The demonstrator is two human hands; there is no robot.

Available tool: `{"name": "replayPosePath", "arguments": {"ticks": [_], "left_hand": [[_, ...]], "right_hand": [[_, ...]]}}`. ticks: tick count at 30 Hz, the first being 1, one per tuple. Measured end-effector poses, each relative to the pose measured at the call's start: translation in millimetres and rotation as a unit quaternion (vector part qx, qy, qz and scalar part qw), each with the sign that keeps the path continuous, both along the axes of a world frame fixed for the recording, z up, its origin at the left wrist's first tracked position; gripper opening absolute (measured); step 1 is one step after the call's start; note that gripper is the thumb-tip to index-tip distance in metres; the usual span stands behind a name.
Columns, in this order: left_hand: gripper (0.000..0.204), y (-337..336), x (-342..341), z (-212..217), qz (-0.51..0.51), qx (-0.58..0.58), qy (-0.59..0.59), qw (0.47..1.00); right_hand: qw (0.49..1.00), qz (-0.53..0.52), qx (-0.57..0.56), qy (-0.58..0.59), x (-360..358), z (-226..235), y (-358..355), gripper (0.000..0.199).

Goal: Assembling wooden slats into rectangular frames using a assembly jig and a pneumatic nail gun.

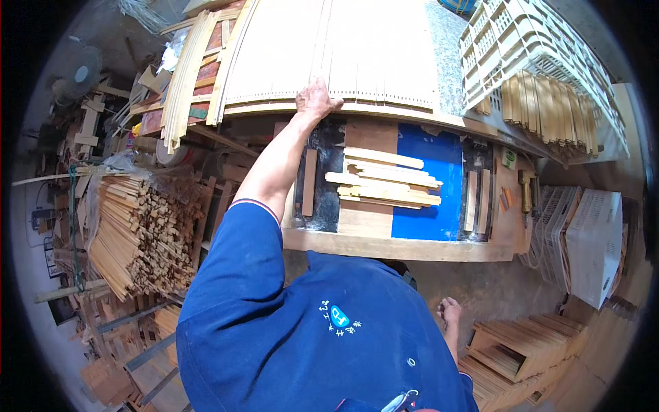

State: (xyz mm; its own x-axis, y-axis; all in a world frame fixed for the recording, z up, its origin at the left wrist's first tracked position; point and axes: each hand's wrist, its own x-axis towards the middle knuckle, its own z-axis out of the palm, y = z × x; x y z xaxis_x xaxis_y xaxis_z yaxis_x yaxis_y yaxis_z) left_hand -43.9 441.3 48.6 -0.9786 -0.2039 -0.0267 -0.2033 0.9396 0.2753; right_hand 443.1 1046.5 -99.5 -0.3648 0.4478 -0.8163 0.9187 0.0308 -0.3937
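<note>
My left hand point(317, 101) is stretched forward and rests on the near edge of a large white panel point(274, 48), with its thumb spread to the right. Glare washes out the panel around the fingertips. A row of small dark marks runs along the panel's near edge. My right hand point(449, 311) hangs low beside my body, away from the bench, with its fingers curled in; whether anything is inside cannot be seen. Between the panel and my body, several pale wooden strips point(391, 180) lie in a loose bundle across a brown and blue bench top point(429, 223).
Long slats point(189, 75) lie left of the panel. A white plastic crate point(511, 41) and thin wooden pieces point(549, 110) stand to the right. A brass-coloured tool point(527, 192) hangs at the bench's right end. Stacked sticks point(137, 233) fill the left; wooden stacks point(522, 350) stand behind right.
</note>
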Motion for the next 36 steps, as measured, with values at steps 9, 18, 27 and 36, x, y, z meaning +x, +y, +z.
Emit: {"name": "replayPosePath", "arguments": {"ticks": [9,18,27,36], "left_hand": [[0.077,-2.9,-4.3,-7.8,0.019,0.015,0.003,1.0],[0.097,12.8,-7.2,-3.0,0.065,0.014,-0.022,0.998],[0.107,8.9,-13.8,-8.1,0.089,0.076,-0.05,0.992],[0.093,44.0,37.5,1.0,0.152,0.093,0.0,0.984]], "right_hand": [[0.999,0.02,0.028,-0.016,-19.1,15.5,-42.6,0.045],[0.999,0.05,0.003,-0.012,-40.0,8.3,-41.2,0.047],[0.99,0.137,0.02,-0.007,-74.6,7.1,-26.1,0.047],[0.987,0.156,0.02,0.01,-86.5,8.0,-17.9,0.047]]}}
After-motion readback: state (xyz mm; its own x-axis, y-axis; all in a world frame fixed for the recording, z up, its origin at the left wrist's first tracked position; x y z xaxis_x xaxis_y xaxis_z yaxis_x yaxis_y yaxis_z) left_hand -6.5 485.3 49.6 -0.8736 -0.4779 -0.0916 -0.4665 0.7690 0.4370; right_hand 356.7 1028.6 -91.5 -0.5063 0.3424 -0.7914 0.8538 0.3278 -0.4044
